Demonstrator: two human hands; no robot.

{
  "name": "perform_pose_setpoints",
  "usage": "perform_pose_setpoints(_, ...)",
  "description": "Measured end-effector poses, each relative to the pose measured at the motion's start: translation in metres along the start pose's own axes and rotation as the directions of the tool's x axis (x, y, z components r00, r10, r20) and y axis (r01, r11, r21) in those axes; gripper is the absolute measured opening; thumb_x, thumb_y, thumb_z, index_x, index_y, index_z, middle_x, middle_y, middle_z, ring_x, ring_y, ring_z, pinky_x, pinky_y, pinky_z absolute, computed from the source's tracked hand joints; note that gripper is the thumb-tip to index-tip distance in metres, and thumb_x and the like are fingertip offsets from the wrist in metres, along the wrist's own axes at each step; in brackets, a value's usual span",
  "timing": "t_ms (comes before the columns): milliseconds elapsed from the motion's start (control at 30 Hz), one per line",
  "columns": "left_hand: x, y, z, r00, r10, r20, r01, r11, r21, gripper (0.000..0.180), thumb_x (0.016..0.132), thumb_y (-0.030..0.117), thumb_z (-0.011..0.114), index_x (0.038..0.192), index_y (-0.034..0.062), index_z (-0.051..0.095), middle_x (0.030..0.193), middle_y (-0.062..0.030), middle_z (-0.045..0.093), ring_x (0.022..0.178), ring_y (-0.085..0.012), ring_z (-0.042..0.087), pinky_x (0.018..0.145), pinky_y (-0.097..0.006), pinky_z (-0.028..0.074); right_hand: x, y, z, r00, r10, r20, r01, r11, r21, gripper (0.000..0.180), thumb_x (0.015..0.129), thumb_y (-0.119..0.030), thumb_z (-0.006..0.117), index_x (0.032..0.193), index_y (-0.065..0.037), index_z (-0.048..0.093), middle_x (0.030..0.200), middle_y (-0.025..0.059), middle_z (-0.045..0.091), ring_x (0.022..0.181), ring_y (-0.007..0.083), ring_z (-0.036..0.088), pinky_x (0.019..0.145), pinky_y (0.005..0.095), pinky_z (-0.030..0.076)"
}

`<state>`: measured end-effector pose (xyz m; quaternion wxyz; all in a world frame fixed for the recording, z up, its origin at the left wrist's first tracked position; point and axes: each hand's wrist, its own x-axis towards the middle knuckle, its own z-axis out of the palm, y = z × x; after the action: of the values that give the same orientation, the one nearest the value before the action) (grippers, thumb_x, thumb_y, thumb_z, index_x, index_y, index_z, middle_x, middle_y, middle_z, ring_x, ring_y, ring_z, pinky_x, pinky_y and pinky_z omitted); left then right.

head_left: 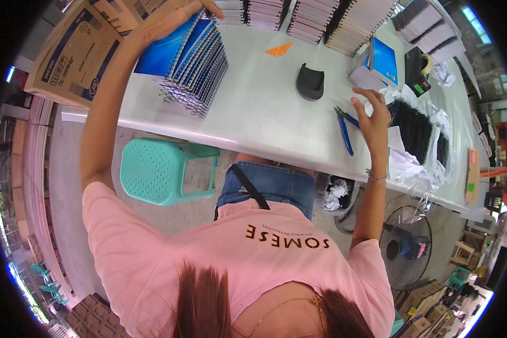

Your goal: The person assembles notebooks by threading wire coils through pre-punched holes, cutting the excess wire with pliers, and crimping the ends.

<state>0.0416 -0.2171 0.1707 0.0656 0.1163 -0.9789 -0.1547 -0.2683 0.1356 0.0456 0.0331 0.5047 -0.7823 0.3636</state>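
A tall stack of blue-covered spiral notebooks stands at the left of the table, wire coils facing right. My left hand lies over its far top edge, fingers stretched toward the coils and partly cut off by the picture's upper rim. Over the right part of the table my right hand hovers with thumb and fingers apart, nothing between them. Just left of it lies a pair of cutting pliers with blue handles, jaws pointing away from me. A black curved plastic piece rests farther left.
Spiral-bound stacks line the far side. At right are a blue-covered book stack, a tape dispenser and black binding coils among crumpled paper. A cardboard box borders the left; a green stool and fan stand below.
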Motion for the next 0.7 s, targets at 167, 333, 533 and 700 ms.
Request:
perform_pose_setpoints(167, -0.003, -0.005, 0.038, 0.978, -0.122, -0.168, 0.136, 0.988, 0.072, 0.045, 0.096, 0.029, 0.033, 0.109, 0.0150, 0.073, 0.132, -0.0096, 0.056, 0.123, -0.0265, 0.048, 0.113, -0.038, 0.029, 0.028, 0.024, -0.019, 0.986, -0.011, -0.166, 0.024, 0.997, 0.078, 0.021, 0.089, -0.023, 0.068, 0.106, -0.012, 0.072, 0.116, 0.0111, 0.063, 0.115, 0.0259, 0.054, 0.096, 0.0361, 0.043)
perform_pose_setpoints(333, 0.009, 0.020, 0.035, 0.990, -0.082, -0.111, 0.089, 0.994, 0.056, 0.042, 0.096, 0.028, 0.034, 0.105, 0.0141, 0.073, 0.117, -0.0118, 0.057, 0.119, -0.0294, 0.048, 0.111, -0.038, 0.030, 0.054, 0.049, -0.038, 0.944, 0.091, -0.316, -0.047, 0.989, 0.144, 0.024, 0.092, -0.024, 0.064, 0.110, -0.010, 0.071, 0.114, 0.0131, 0.063, 0.109, 0.0243, 0.055, 0.095, 0.0364, 0.044)
perform_pose_setpoints(533, 0.010, 0.005, 0.038, 0.983, 0.053, -0.177, -0.037, 0.995, 0.091, 0.039, 0.093, 0.018, 0.034, 0.103, 0.0064, 0.070, 0.101, -0.0134, 0.052, 0.106, -0.0268, 0.051, 0.100, -0.037, 0.037, 0.123, 0.141, -0.034, 0.896, 0.214, -0.390, -0.210, 0.976, 0.052, 0.059, 0.089, -0.052, 0.061, 0.121, -0.002, 0.064, 0.102, 0.0262, 0.065, 0.102, 0.0358, 0.061, 0.091, 0.0424, 0.046)
perform_pose_setpoints(700, 0.005, 0.040, 0.031, 0.943, 0.073, -0.324, 0.003, 0.973, 0.230, 0.036, 0.089, 0.012, 0.039, 0.107, 0.0066, 0.070, 0.101, -0.0150, 0.054, 0.097, -0.0293, 0.055, 0.093, -0.041, 0.042, 0.131, 0.126, -0.021, 0.916, 0.401, -0.002, -0.369, 0.847, 0.383, 0.051, 0.084, -0.038, 0.074, 0.108, 0.006, 0.068, 0.087, 0.0147, 0.070, 0.074, 0.0189, 0.065, 0.069, 0.0296, 0.053)
